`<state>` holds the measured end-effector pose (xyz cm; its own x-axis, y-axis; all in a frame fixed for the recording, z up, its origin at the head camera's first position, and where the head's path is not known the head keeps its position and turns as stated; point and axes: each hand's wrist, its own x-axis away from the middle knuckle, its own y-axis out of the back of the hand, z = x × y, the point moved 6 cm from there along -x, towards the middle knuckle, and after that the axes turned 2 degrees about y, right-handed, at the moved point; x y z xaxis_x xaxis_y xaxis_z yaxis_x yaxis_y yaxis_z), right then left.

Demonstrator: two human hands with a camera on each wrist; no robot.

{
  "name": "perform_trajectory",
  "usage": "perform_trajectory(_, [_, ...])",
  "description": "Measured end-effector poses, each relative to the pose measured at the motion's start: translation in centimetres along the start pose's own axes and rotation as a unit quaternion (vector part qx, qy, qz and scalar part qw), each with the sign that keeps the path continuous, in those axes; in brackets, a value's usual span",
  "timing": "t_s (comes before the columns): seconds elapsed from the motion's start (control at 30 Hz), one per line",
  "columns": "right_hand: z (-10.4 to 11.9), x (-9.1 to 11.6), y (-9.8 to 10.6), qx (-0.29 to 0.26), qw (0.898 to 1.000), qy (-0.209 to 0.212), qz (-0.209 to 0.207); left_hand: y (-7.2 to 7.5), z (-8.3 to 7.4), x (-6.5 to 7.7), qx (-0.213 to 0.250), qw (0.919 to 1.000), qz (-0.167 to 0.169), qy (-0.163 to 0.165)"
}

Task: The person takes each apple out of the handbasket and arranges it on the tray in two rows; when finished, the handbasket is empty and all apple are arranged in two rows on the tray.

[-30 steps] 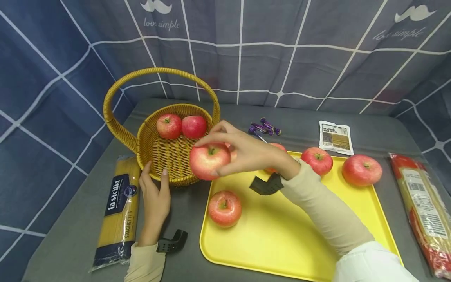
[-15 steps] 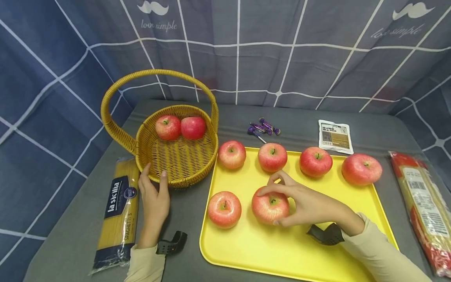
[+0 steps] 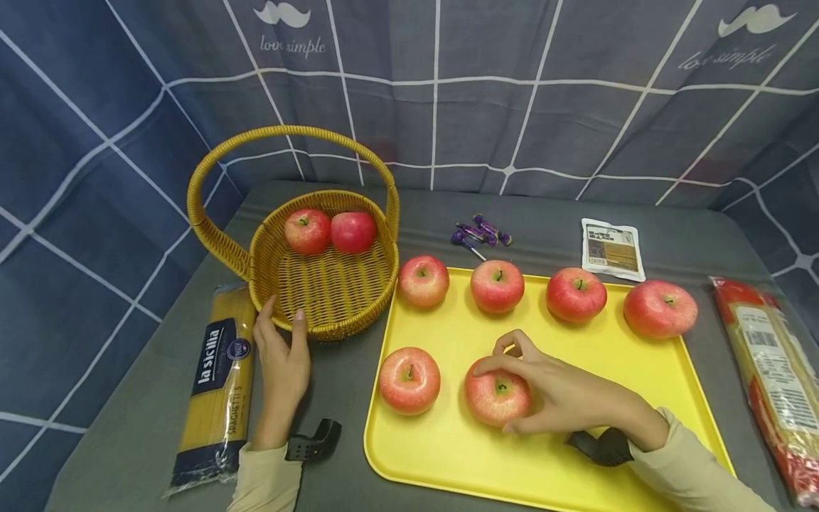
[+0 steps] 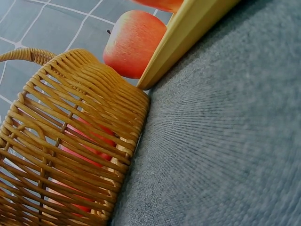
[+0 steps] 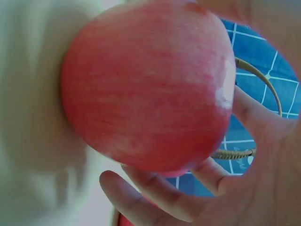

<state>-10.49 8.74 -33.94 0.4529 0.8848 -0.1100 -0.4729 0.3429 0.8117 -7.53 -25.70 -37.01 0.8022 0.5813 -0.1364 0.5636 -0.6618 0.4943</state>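
In the head view my right hand (image 3: 566,395) grips a red apple (image 3: 491,398) from its right side, over the front middle of the yellow tray (image 3: 448,455). The right wrist view has this apple (image 5: 150,89) large, with thumb and fingers spread around it, close to the tray surface. My left hand (image 3: 281,370) touches the front of the wicker basket (image 3: 326,323), fingers and thumb extended at its rim. Two apples lie inside the basket at the back, one being the striped apple (image 3: 307,231). The left wrist view shows the basket's woven side (image 4: 70,141); the hand is hidden there.
Along the tray's back edge sits a row of several apples (image 3: 497,286), and another apple (image 3: 409,380) is at its left. A spaghetti pack (image 3: 214,391) lies left, a red noodle pack (image 3: 768,377) right. Purple candies (image 3: 480,231) and a white sachet (image 3: 612,249) lie behind.
My right hand has carried the apple from beside the basket rightward and down to the tray's front middle, then slightly nearer me. The left hand has stayed at the basket.
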Motion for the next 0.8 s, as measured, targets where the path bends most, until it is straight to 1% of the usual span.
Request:
perform_trajectory(0.1, [0.3, 0.1, 0.6, 0.011, 1.0, -0.006, 0.009, 0.0, 0.0, 0.0, -0.002, 1.0, 0.0, 0.0])
perform_trajectory(0.23, [0.6, -0.3, 1.9, 0.024, 0.999, -0.023, 0.01, 0.0, 0.0, 0.0, -0.003, 1.0, -0.001, 0.001])
perform_trajectory(0.3, [0.7, -1.0, 2.8, 0.021, 0.999, -0.029, 0.004, 0.1, 0.1, 0.0, -0.001, 1.0, -0.001, 0.002])
perform_trajectory(0.4, [0.9, -2.7, 4.0, 0.012, 0.999, -0.038, -0.008, 0.1, 0.0, 0.0, 0.0, 1.0, -0.002, 0.0])
perform_trajectory(0.43, [1.1, -3.4, 4.4, 0.005, 0.999, -0.041, -0.01, 0.1, 0.0, 0.0, 0.001, 1.0, -0.002, -0.001])
perform_trajectory(0.5, [1.3, -5.1, 4.9, -0.003, 0.999, -0.033, -0.014, 0.0, 0.0, 0.0, 0.001, 1.0, 0.0, -0.002])
perform_trajectory(0.6, [1.7, -8.1, 5.5, 0.001, 1.0, -0.014, -0.022, 0.0, -0.1, 0.0, 0.002, 1.0, 0.002, -0.004])
perform_trajectory(0.67, [1.8, -10.6, 5.7, 0.005, 1.0, 0.003, -0.026, 0.0, -0.1, 0.0, 0.002, 1.0, 0.001, -0.005])
perform_trajectory(0.8, [1.8, -15.7, 5.9, 0.008, 0.999, 0.018, -0.026, 0.1, -0.2, 0.1, 0.004, 1.0, 0.002, -0.007])
